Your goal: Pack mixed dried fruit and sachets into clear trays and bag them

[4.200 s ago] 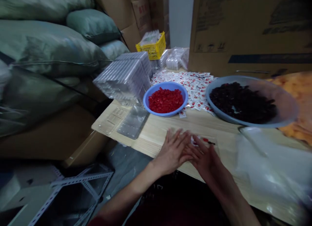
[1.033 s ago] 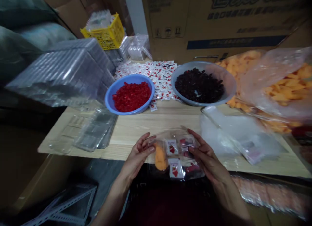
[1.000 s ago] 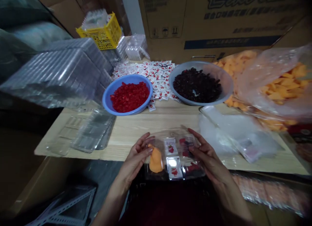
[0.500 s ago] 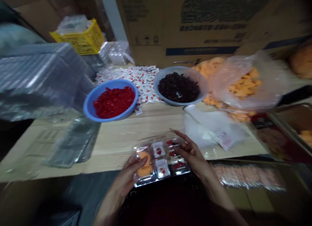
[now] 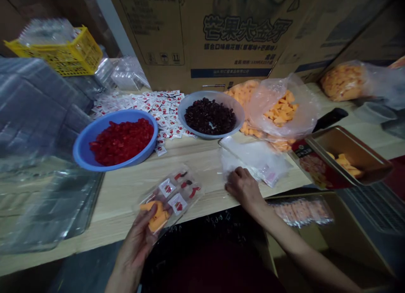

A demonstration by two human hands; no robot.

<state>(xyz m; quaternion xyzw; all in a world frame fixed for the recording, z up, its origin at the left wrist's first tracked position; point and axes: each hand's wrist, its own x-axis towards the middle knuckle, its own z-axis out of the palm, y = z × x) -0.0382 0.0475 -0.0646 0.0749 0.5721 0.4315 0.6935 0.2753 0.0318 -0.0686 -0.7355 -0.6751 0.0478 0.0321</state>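
My left hand (image 5: 141, 238) grips the near left end of a clear plastic tray (image 5: 186, 206), thumb over the orange candies. In the tray's compartments lie orange candy pieces (image 5: 158, 220), two small white sachets (image 5: 177, 203) with red prints, and red and dark gummies (image 5: 193, 192). The tray tilts above the table's front edge. My right hand (image 5: 245, 187) has its fingers curled together at the left side of a pile of clear plastic bags (image 5: 256, 156), pinching the film there. Its fingertips are partly hidden.
Behind stand a blue bowl (image 5: 79, 147) of red gummies and a pale bowl (image 5: 186, 124) of dark ones, with loose sachets (image 5: 142, 103) between. Orange candies in an open bag (image 5: 256, 103) and a tin (image 5: 373, 154) are right. Empty trays (image 5: 28, 111) stack left; packed bags fill a box (image 5: 306, 242) below.
The view has turned right. My right hand has let go of the tray and moved to the plastic bags. My left hand keeps the tray, now tilted.
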